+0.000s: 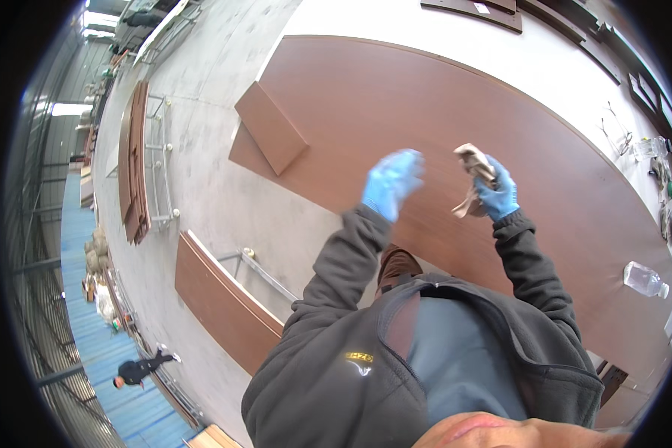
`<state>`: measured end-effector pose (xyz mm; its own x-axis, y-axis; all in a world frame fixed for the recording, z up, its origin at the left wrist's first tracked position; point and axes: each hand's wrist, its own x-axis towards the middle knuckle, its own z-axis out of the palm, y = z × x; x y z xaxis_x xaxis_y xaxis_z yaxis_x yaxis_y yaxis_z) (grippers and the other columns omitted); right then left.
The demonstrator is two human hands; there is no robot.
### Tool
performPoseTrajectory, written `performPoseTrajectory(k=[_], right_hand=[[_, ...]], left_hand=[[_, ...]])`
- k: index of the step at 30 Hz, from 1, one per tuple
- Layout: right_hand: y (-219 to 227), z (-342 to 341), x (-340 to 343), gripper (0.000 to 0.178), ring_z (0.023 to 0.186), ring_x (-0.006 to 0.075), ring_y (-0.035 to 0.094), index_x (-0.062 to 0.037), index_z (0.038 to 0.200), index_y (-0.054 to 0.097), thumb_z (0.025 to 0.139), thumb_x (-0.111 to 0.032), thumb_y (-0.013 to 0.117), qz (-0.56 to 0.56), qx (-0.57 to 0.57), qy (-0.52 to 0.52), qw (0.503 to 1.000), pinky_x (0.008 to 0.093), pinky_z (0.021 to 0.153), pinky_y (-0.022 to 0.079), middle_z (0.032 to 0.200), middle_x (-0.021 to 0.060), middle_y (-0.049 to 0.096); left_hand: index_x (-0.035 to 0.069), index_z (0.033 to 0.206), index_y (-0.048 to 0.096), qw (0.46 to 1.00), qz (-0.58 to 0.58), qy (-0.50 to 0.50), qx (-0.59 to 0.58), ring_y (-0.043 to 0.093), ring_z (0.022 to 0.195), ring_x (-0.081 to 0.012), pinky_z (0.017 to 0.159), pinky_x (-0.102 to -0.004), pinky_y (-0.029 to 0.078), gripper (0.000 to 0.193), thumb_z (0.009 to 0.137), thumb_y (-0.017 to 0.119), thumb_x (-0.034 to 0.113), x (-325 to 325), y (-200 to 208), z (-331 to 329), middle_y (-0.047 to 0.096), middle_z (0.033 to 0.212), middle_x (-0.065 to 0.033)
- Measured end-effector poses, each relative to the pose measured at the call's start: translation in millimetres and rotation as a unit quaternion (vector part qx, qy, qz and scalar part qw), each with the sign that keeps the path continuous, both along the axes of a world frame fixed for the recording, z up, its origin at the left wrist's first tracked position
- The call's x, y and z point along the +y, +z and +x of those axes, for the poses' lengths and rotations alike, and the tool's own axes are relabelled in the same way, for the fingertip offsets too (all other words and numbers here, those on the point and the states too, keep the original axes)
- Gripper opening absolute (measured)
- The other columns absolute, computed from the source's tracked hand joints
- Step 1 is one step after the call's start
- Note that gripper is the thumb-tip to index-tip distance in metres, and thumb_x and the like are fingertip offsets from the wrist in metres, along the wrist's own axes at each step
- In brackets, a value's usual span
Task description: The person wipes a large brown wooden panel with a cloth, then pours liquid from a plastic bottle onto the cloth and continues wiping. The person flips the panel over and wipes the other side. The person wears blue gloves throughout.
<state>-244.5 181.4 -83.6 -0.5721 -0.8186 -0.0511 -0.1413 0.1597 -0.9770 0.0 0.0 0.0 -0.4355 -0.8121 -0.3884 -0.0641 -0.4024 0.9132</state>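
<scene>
The right hand (502,196), angled left, clamps a cloth (470,160) over the board (425,104); the left hand (393,184) blurs, grip impossible to tell.

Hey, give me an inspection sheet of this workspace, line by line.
Surface: large brown panel, a smaller board overlapping its left end.
Work items: crumpled beige cloth over the panel.
Clutter: clear bottle at the right; dark boards at the top.
Hands: left hand blue-gloved, blurred, nothing seen held; right hand blue-gloved, gripping the cloth.
Cables: thin strands at the upper right, too small to identify.
Surroundings: gray floor; stacked boards to the left; distant person in dark clothing.
</scene>
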Motion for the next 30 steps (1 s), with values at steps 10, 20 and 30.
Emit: performPoseTrajectory(k=[10,20,30], right_hand=[[-55,5,-143,0.048,0.121,0.0434,0.066,-0.0036,0.127,0.065,0.08,-0.001,0.072,0.089,0.469,-0.207,0.854,0.0521,0.102,0.055,0.141,0.0197,0.067],[-62,5,-151,0.045,0.122,0.0434,0.066,-0.0056,0.119,0.066,0.075,-0.004,0.075,0.155,0.456,-0.237,0.844,0.0522,0.105,0.054,0.14,0.0215,0.068],[-69,6,-155,0.055,0.127,0.0412,0.066,-0.0042,0.134,0.066,0.08,-0.002,0.077,0.162,0.465,-0.216,0.843,0.0512,0.107,0.053,0.145,0.0211,0.066]], left_hand=[[0.009,0.175,0.007,0.728,-0.059,0.069,-0.679,0.001,0.165,-0.0541,0.13,-0.0672,0.008,0.145,0.075,0.067,0.095,-333,-84,88,0.001,0.181,-0.0258],[0.018,0.177,0.004,0.72,-0.003,0.106,-0.686,-0.001,0.163,-0.0578,0.128,-0.0725,0.006,0.146,0.071,0.067,0.098,-359,-91,106,-0.006,0.182,-0.022],[0.016,0.176,0.006,0.717,0.013,0.082,-0.692,0.022,0.16,-0.0535,0.124,-0.0671,0.028,0.15,0.066,0.084,0.082,-381,-104,103,0.002,0.181,-0.0238]])
